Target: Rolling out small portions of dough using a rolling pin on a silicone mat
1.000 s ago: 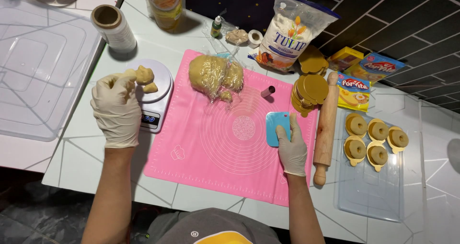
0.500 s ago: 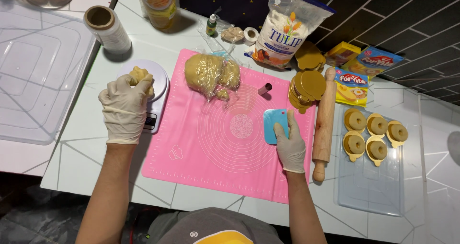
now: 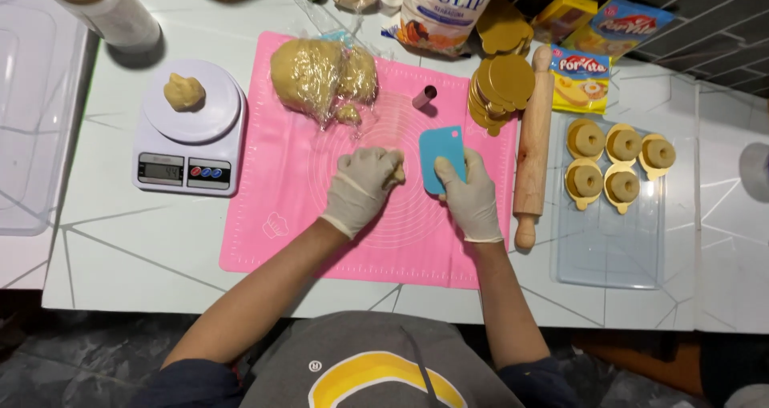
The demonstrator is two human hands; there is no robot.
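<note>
My left hand (image 3: 364,185), in a white glove, is closed around a small piece of dough (image 3: 396,168) on the pink silicone mat (image 3: 280,208). Beside it my gloved right hand (image 3: 469,196) rests on a blue plastic scraper (image 3: 442,153), fingers over its lower edge. A small lump of dough (image 3: 184,92) sits on the white kitchen scale (image 3: 190,128) to the left. The big dough mass in plastic wrap (image 3: 320,76) lies at the top of the mat, with a small metal cutter (image 3: 424,96) near it.
A wooden rolling pin (image 3: 535,148) lies right of the mat, next to stacked gold cardboard discs (image 3: 501,88). A clear tray (image 3: 609,240) holds several ring pastries on gold bases. A flour bag (image 3: 448,8), snack packets, a cling-film roll (image 3: 104,8) and a clear lid (image 3: 32,112) surround the work area.
My left hand left the scale, leaving one lump there, and moved right onto the mat with a small dough piece. The right hand stays on the scraper.
</note>
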